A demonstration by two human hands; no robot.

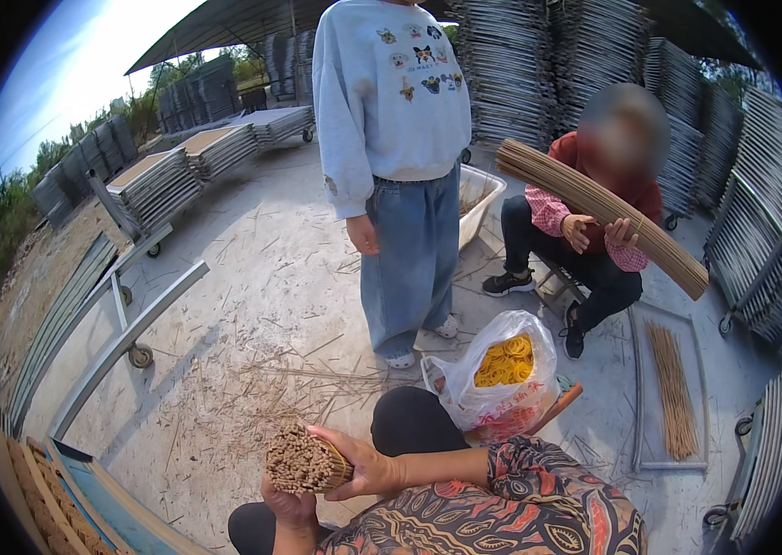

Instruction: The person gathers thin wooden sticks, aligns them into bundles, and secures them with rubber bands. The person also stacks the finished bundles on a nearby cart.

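A thick round bundle of thin brown sticks (301, 461), much like incense sticks, is held upright in front of me, its cut ends facing up. My left hand (289, 509) grips it low on the near side, partly hidden by the bundle. Wrapped around its right side are the fingers of my right hand (365, 467). Just beyond my right forearm, a white plastic bag (465, 393) stands open, full of yellow rubber bands (506, 359).
Ahead stands a person in a pale blue sweatshirt (391, 102). Right of them, a seated person holds a long stick bundle (595, 208). More sticks (670, 388) lie on a frame (639, 407). A wheeled metal frame (136, 324) is at left; loose sticks litter the floor (252, 268).
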